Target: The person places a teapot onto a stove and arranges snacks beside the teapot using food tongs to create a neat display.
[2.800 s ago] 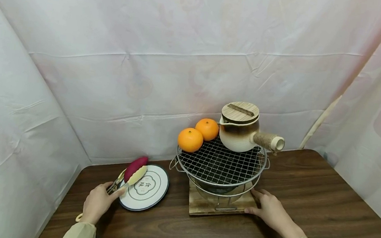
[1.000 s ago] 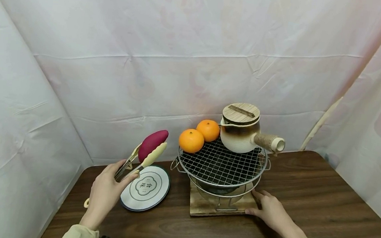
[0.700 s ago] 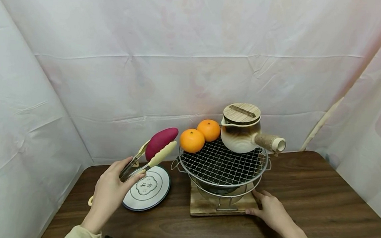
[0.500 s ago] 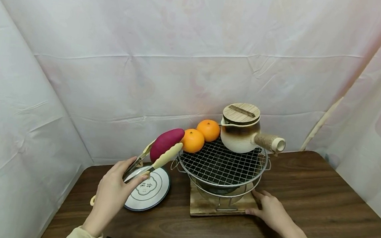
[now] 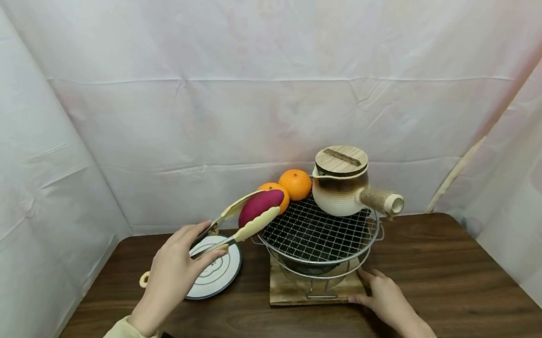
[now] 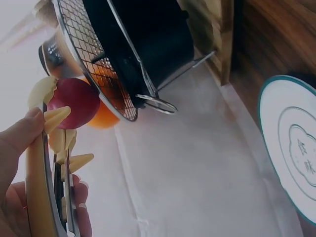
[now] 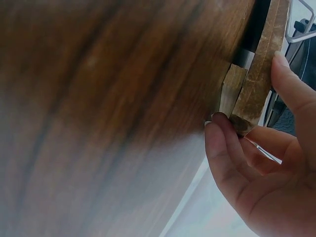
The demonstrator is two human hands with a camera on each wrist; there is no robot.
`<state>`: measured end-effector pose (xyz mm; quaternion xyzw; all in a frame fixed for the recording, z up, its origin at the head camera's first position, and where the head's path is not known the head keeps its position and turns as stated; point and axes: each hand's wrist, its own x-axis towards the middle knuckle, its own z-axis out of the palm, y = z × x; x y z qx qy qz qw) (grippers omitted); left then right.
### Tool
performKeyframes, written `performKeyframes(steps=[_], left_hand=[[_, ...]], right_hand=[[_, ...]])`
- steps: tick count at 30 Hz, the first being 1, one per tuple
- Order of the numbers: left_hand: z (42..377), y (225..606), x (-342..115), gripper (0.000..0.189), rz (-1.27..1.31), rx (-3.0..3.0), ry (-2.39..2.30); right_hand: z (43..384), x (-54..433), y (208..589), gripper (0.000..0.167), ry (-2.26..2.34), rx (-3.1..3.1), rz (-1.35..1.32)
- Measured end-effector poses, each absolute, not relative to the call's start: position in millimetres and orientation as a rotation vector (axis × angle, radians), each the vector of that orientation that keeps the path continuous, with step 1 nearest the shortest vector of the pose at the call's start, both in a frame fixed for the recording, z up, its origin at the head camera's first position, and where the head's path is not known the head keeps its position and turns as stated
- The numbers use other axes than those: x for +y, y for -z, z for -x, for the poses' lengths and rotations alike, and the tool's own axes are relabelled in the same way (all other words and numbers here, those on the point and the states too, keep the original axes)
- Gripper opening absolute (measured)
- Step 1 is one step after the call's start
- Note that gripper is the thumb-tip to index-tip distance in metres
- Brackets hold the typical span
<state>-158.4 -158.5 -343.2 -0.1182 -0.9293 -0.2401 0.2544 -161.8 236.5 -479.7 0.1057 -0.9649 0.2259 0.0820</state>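
Observation:
My left hand point(image 5: 175, 268) holds metal tongs with cream scalloped tips point(image 5: 257, 225), thumb on one arm and fingers on the other. Between the tips sits a purple-red sweet potato point(image 5: 258, 207), raised at the left edge of the round wire grill rack point(image 5: 318, 239). It partly covers the front orange point(image 5: 286, 200); whether they touch I cannot tell. In the left wrist view, the sweet potato point(image 6: 75, 102) appears close to the rack's rim. My right hand point(image 5: 386, 300) pinches the right edge of the wooden board point(image 5: 288, 297) under the grill, thumb above and fingers below point(image 7: 227, 153).
A second orange point(image 5: 295, 184) and a clay teapot point(image 5: 339, 197) with a wooden lid and a rope-wrapped handle stand on the rack's far side. The white plate point(image 5: 226, 273) with a dark rim lies on the table left of the grill. A pale curtain point(image 5: 183, 117) hangs behind.
My left hand has lifted the tongs and sweet potato off the plate and carried them right, to the front orange and grill rim. My right hand stays at the board.

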Motion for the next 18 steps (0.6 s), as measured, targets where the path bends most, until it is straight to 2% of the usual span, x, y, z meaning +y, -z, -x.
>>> performKeyframes(steps=[18], left_hand=[[157.7, 339.0, -134.1, 0.065, 0.41, -2.486, 0.595]], right_hand=[[161.0, 235.2, 480.3, 0.079, -0.666, -2.875, -0.309]])
